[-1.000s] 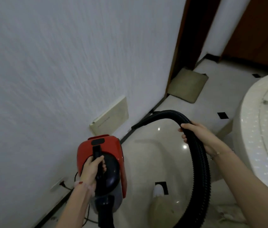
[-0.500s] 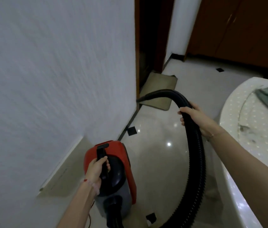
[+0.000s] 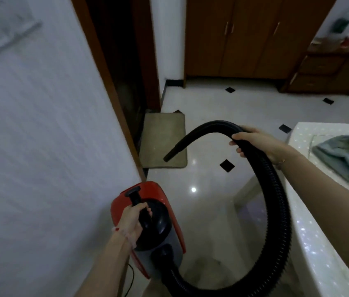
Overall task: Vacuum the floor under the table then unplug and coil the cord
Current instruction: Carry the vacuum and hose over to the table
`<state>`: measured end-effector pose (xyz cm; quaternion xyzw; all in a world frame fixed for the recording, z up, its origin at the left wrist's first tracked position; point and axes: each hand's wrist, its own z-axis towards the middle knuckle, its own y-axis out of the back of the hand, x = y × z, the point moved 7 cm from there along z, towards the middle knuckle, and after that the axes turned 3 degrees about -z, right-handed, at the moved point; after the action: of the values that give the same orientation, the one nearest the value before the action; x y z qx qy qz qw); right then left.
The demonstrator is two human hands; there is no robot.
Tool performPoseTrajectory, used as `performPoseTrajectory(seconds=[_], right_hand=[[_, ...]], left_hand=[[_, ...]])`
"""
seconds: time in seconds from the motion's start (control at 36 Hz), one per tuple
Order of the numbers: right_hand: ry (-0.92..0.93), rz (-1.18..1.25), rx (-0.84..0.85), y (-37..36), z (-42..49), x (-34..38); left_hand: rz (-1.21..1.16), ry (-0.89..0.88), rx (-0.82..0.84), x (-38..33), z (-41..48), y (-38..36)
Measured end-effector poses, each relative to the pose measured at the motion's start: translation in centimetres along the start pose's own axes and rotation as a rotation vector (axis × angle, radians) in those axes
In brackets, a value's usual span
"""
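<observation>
Glossy white tiled floor (image 3: 212, 108) stretches past the speckled white bench (image 3: 310, 211). Beside the wall, the left hand (image 3: 134, 219) is fisted around the red canister vacuum (image 3: 154, 224) handle. The right hand (image 3: 253, 142), arm outstretched, wraps the ribbed black hose (image 3: 276, 202).

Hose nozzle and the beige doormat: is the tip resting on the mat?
Cannot tell. In the single head view the hose nozzle overlaps the doormat, but the right hand holds the hose raised, and one view cannot show contact or gap.
</observation>
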<state>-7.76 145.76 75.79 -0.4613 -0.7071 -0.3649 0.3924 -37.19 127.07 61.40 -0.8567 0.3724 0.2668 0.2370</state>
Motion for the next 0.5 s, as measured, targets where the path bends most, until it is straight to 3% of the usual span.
performPoseTrajectory(seconds=[0.25, 0.5], right_hand=[[-0.024, 0.120, -0.146, 8.4, 11.6, 2.8], [-0.052, 0.115, -0.162, 19.0, 27.7, 8.6]], left_hand=[[0.046, 0.105, 0.040, -8.0, 11.7, -10.2], [-0.077, 0.149, 0.033, -15.5, 22.5, -24.5]])
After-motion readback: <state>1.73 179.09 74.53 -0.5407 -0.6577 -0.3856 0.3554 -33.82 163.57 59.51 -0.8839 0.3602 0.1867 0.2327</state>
